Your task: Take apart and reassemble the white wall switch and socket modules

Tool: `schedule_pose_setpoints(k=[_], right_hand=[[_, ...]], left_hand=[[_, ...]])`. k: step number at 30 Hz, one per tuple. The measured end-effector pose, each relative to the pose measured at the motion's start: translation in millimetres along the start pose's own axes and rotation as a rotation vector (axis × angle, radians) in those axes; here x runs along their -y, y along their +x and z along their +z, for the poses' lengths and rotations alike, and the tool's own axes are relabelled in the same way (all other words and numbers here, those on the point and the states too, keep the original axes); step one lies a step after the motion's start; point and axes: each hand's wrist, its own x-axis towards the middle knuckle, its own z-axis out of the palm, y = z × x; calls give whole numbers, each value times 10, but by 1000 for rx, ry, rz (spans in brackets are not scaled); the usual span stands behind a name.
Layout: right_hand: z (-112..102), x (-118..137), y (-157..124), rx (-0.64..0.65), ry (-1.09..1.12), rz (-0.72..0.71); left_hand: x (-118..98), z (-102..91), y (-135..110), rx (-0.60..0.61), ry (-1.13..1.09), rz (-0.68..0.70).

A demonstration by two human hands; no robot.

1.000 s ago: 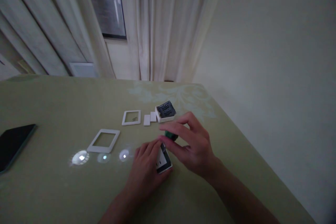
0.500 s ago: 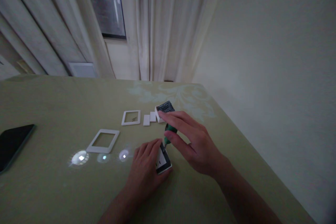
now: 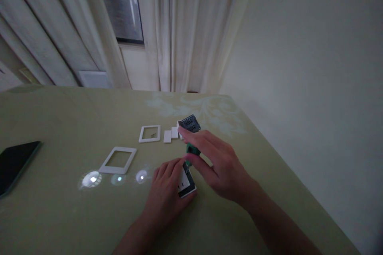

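My left hand (image 3: 166, 191) presses down on a white wall socket module (image 3: 185, 185) lying on the green table (image 3: 60, 207), fingers curled over its left side. My right hand (image 3: 217, 165) pinches the green handle of a small screwdriver (image 3: 191, 152), held nearly upright. Its tip points down onto the socket's upper edge. Just behind my right fingers sits a second module (image 3: 189, 124) with its dark inner side up.
Two white square frames (image 3: 118, 160) (image 3: 149, 133) and two small white pieces (image 3: 170, 134) lie on the table beyond my hands. A dark phone (image 3: 16, 163) rests at the left edge. Three light spots shine near the closer frame. Curtains and a wall stand behind.
My right hand has shifted its fingers on the screwdriver handle, turning it while the tip stays on the socket. My left hand has not moved.
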Motion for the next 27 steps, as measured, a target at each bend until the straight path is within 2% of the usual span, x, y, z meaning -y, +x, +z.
schedule_pose_setpoints(k=[3,6,10,13,16,19,21,24,27], right_hand=[[80,-51,-20,-192,-193,-53],[82,-82,-35,-297,-250,-33],[-126,-95,-26,-483,-235,163],[-241,-176,-80,-599,-198,330],[-147,-356,-279,-574,-64,479],[94,-562,-573,-566,136,614],[250,-658,-746,-574,181,660],[405,-709,-891,-471,118,667],[508,-704,-934,-350,29,557]], left_hand=[[-5,-9,-5,3,-29,-3],[0,-40,-2,-20,-104,-42],[7,-116,31,31,-167,-143],[-14,-185,57,77,-219,-151],[-52,-230,63,50,-236,-81],[-73,-230,57,0,-237,-28],[-66,-212,58,-37,-256,-52],[-33,-184,74,-63,-291,-128],[0,-178,98,-63,-320,-174]])
